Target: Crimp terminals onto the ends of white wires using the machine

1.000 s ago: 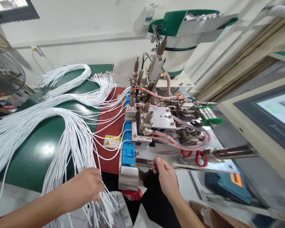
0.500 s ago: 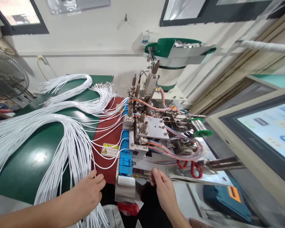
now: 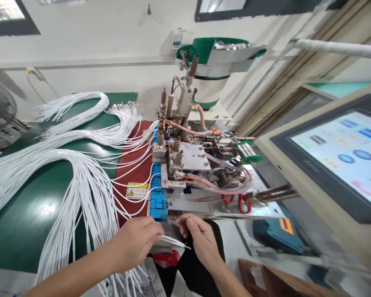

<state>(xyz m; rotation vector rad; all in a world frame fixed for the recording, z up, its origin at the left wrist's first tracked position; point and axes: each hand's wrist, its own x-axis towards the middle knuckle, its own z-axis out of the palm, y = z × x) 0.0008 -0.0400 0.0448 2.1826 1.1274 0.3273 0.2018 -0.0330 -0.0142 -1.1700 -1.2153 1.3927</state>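
My left hand (image 3: 139, 239) is closed around a white cable (image 3: 172, 240), whose split wire ends stick out to the right past my fingers. Close to those ends, my right hand (image 3: 199, 237) has its fingers loosely curled and apart, with nothing visibly gripped. A large bundle of white cables (image 3: 86, 189) hangs over the table edge left of my left hand. Just beyond both hands is the blue clamp track (image 3: 158, 203) of a machine, with several white cables seated along it. Below the track end, a metal cover (image 3: 160, 244) is partly hidden by my left hand.
The machine's metal plate (image 3: 193, 156) and air hoses stand ahead. A tilted touchscreen (image 3: 343, 152) is at the right. More cables lie across the green table (image 3: 27, 231), beside a red mat with a warning label (image 3: 138, 191). A green bowl feeder (image 3: 204, 47) stands behind.
My left hand has moved right from the hanging bundle, now with a cable in it. My right hand has shifted slightly left, near the cable ends. The camera view has turned right.
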